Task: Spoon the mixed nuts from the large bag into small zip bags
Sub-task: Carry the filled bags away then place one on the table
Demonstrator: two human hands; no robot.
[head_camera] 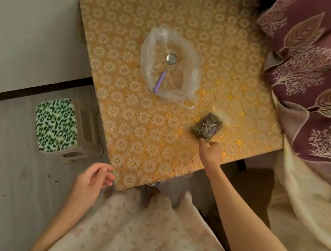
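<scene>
A large clear plastic bag (178, 68) lies open in the middle of the table (131, 121), looking nearly empty. A spoon (165, 70) with a purple handle rests inside it, bowl pointing away from me. A small zip bag (207, 126) filled with dark mixed nuts lies near the table's right front edge. My right hand (210, 152) pinches the near edge of that small bag. My left hand (92, 181) hangs by the table's front left corner, fingers loosely curled, holding nothing.
The table has a gold flowered cloth. A small stool (57, 123) with a green and white patterned top stands on the floor at the left. A maroon leaf-patterned blanket (321, 87) and cream bedding (306, 217) lie along the right. A wall runs behind.
</scene>
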